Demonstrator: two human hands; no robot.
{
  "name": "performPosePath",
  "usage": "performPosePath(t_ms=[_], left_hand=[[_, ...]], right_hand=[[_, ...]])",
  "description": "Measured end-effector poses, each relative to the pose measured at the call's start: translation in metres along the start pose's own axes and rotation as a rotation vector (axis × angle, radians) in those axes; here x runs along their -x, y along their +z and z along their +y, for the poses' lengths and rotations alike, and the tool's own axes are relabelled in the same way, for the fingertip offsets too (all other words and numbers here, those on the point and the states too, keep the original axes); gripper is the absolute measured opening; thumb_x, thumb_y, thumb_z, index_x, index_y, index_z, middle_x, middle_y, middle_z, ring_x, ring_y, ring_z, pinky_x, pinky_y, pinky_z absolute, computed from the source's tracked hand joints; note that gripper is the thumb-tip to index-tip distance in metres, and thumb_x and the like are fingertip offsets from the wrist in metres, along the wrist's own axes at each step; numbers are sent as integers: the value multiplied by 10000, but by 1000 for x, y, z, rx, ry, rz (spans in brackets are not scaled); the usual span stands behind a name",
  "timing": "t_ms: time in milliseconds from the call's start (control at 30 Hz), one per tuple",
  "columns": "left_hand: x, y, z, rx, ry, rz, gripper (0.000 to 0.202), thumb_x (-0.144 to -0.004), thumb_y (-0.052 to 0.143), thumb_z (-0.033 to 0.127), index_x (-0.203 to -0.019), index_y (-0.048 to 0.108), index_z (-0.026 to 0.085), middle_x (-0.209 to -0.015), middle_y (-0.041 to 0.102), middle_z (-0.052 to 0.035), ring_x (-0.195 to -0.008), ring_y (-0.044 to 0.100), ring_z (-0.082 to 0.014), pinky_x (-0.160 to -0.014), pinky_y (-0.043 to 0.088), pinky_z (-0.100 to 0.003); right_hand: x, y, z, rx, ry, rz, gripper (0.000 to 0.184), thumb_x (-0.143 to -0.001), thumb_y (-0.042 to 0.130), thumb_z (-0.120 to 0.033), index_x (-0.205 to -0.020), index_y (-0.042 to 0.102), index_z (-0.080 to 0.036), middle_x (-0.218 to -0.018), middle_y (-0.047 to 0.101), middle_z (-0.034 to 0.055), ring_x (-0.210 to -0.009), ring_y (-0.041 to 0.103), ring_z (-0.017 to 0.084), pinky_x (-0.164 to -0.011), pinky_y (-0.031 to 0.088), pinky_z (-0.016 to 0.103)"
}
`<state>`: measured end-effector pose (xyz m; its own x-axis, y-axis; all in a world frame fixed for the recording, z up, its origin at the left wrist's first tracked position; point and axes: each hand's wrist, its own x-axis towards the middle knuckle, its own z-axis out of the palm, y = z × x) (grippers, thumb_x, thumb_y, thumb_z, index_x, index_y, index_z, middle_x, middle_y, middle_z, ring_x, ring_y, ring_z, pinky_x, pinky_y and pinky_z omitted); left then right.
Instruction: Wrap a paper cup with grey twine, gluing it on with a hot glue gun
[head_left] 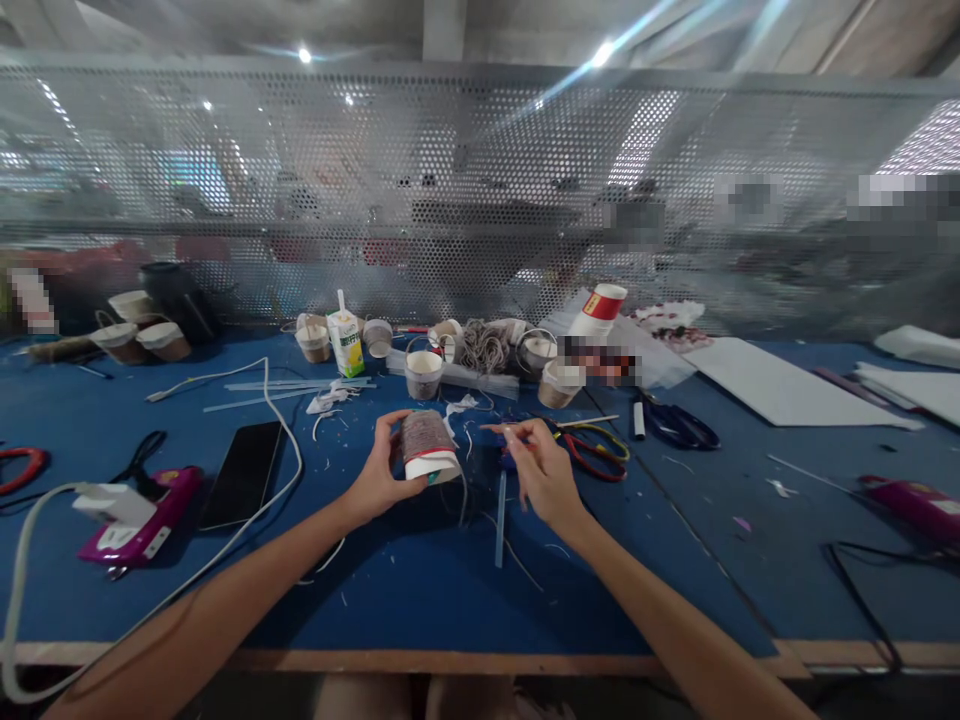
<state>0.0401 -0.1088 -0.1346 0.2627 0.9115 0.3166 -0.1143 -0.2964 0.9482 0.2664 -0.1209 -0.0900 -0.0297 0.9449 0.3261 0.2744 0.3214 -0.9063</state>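
Observation:
Tilted on its side, a paper cup (pixel 431 445) wrapped in grey-brown cord sits in my left hand (pixel 382 470), thumb below and fingers around its far side. Its white rim faces toward me, and a bit of green shows at the lower edge. A thin strand hangs beside it. My right hand (pixel 546 470) hovers to the right, apart from the cup, index finger stretched toward it and the other fingers loosely bent. Partly hidden behind that hand is a blue and red item (pixel 507 458). A translucent glue stick (pixel 500 520) points toward me below it.
Behind stand several cord-wrapped cups (pixel 424 375), a drink carton (pixel 346 343) and a bundle of cord (pixel 484 347). Scissors (pixel 600 450) lie right. A phone (pixel 244 475), a purple power strip (pixel 142 515) and a white cable (pixel 298 440) are left. White board (pixel 787 380) lies far right.

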Motion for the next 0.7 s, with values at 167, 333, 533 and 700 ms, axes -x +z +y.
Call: performPosePath(t_ms=[167,333,533,700], left_hand=[[-2,2,-2,3,2,10,778,-617,753,256,-1241,289,231,-1257,481,-124,-1167,535,-269,-1019,430,-479],[-2,2,-2,-36,11,9,757,-610,750,208,-1227,314,232,-1274,462,-121,-1179,529,-268,-1026,429,-476],[0,3,-1,-51,11,12,749,-592,730,161,-1224,333,225,-1266,449,-119,-1163,532,-272,-1013,438,-477],[0,1,-1,-32,15,-22,756,-607,725,164,-1237,312,227,-1282,427,-120,-1176,510,-262,-1029,419,-474]], right_hand=[[8,-1,-3,-372,-40,-213,370,-860,507,-517,-659,407,-223,-508,596,-20,-257,256,49,-287,259,212],[15,4,-2,-374,24,-393,392,-858,524,-523,-636,459,-206,-466,541,-32,-275,272,54,-295,259,206],[15,4,3,-307,-9,-450,436,-839,504,-609,-662,496,-211,-353,371,-80,-285,289,68,-306,274,206],[11,6,4,-382,57,-379,424,-864,489,-574,-636,462,-218,-358,414,-66,-266,295,67,-291,288,210]])
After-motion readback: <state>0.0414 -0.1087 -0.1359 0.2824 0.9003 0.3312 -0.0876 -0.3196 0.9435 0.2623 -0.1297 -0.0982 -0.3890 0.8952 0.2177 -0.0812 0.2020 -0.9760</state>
